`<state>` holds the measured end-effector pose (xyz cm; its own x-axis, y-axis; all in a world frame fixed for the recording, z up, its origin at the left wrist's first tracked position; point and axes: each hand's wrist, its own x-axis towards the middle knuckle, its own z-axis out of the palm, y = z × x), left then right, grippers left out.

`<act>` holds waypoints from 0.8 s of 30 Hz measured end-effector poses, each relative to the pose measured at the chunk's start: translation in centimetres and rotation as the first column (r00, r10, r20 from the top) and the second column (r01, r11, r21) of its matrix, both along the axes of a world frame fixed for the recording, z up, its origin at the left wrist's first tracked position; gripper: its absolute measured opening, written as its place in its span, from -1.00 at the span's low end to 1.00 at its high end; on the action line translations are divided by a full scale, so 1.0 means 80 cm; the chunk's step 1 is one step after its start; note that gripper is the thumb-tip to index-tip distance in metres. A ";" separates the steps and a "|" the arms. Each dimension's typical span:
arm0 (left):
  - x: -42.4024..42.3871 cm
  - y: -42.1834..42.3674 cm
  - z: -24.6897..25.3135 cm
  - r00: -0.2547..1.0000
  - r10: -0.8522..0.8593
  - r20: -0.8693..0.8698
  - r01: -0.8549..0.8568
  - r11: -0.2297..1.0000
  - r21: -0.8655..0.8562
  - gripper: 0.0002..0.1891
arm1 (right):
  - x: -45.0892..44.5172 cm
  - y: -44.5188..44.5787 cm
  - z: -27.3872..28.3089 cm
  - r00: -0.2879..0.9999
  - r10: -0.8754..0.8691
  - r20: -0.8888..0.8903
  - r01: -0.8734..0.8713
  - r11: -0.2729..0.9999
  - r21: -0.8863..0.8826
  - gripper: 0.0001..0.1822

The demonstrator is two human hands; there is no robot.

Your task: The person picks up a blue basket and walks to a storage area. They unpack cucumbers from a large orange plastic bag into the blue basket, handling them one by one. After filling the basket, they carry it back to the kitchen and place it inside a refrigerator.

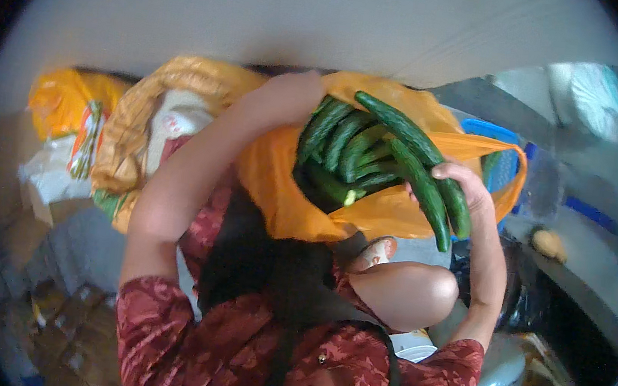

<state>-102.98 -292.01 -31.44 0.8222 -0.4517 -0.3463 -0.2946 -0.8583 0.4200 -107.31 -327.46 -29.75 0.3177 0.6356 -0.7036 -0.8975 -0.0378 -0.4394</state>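
My right hand (465,187) grips two long green cucumbers (414,130) side by side, its thumb across the top. They are lifted over the right side of an orange plastic bag (270,189). Inside the bag's open mouth lie several more cucumbers (348,140), some curved, one with a pale yellow tip. My left arm reaches across to the bag's far left rim. There my left hand (313,87) is bent down against the bag, with its fingers hidden. An orange handle loop (517,175) stands out beyond my right hand.
Left of the bag is a larger orange-yellow sack (124,123) holding a white package (178,117). Another orange bag (61,102) lies farther left. At right are a blue plastic basket (499,134), a round tan item (547,243) and black plastic (513,288). A pale wall (249,11) rises ahead.
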 end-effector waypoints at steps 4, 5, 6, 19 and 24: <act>-0.004 -0.002 0.020 0.997 -0.080 -0.012 0.080 0.996 0.048 -0.76 | -0.048 -0.048 0.033 0.931 -0.346 -0.117 0.365 0.889 0.278 -0.32; -0.004 -0.003 0.023 0.993 -0.116 0.005 0.116 0.992 0.043 -0.77 | -0.059 -0.064 0.023 0.916 -0.370 -0.156 0.400 0.815 0.420 -0.23; -0.004 0.011 -0.003 0.998 -0.060 0.020 0.060 0.998 0.007 -0.77 | -0.065 -0.073 0.019 0.893 -0.410 -0.187 0.450 0.780 0.435 -0.23; -0.005 0.003 0.022 0.980 -0.197 0.039 0.191 0.975 0.117 -0.48 | -0.104 -0.289 0.025 0.213 -0.613 0.761 0.912 0.404 0.070 -0.23; -0.010 -0.030 0.066 0.983 0.065 -0.173 -0.042 0.990 0.135 -0.38 | -0.091 -0.355 -0.148 0.376 0.117 0.919 0.909 0.145 -0.390 -0.06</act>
